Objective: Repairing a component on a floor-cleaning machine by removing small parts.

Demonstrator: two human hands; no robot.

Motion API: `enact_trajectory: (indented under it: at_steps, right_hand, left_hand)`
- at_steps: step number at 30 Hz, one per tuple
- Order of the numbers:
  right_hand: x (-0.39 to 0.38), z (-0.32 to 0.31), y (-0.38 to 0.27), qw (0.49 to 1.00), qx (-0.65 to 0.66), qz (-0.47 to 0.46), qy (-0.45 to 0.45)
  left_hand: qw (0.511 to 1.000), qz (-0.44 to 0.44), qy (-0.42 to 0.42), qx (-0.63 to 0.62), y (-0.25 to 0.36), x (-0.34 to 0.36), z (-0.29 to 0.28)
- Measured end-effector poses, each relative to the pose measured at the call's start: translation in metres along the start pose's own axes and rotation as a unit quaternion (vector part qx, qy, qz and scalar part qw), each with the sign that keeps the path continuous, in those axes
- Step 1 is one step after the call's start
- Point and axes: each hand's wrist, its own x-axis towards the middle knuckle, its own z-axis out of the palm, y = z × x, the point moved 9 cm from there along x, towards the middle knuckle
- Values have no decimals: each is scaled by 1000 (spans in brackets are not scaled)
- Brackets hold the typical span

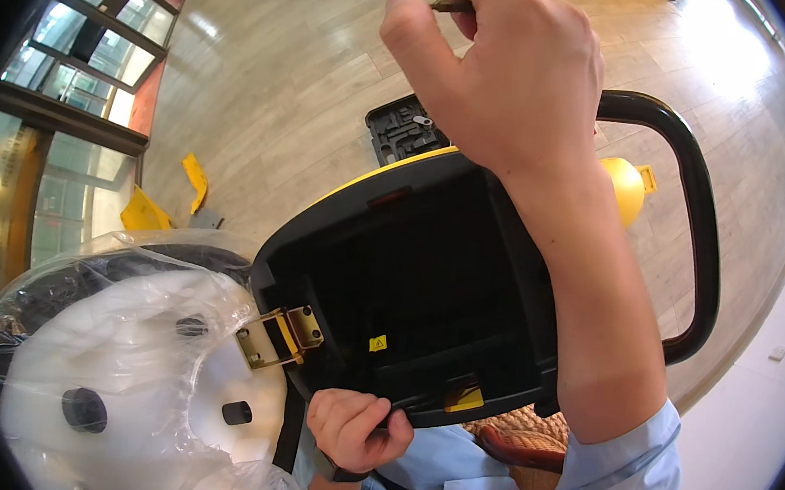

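A large black hollow shell (pixel 446 278) with a yellow rim lies open in front of me. At its near edge my left hand (pixel 353 430) has its fingers curled and closed on the rim. Raised over the shell's far right side, my right hand (pixel 521 60) pinches a small dark metal rod (pixel 452 6) between thumb and fingers; its other end is hidden in the hand. A brass-coloured hinge (pixel 280 336) joins the shell on the left to a white padded part (pixel 140 354) wrapped in clear plastic.
A black tubular handle (pixel 713 236) loops out on the right beside a yellow rounded part (pixel 623 191). Beyond the shell, a black moulded tool case (pixel 403 129) lies on the wooden floor (pixel 276 76). Yellow pieces (pixel 145 211) lie near the glass doors at left.
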Motion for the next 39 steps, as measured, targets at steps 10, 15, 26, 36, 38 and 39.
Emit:
enact_trajectory:
  at_steps: [10, 15, 26, 36, 38, 39]
  right_hand:
    - [-8, -7, -21, 998, 15, -51, 27]
    - [-6, 7, -17, 996, 29, -87, 20]
    - [-4, 39, 12, 862, 470, 154, -116]
    - [-39, 70, -33, 429, 789, 286, -334]
    - [-44, 75, -29, 452, 769, 308, -332]
    - [-45, 78, -29, 448, 769, 311, -333]
  left_hand:
    - [988, -79, -108, 82, 5, 23, 12]
    - [978, -105, -112, 143, 15, 31, 12]
    - [977, -83, -111, 162, 59, 72, 27]
    - [990, -99, -98, 31, 48, 62, 47]
    - [993, -74, -93, 14, 54, 61, 52]
    - [993, -50, -100, 35, 56, 61, 55]
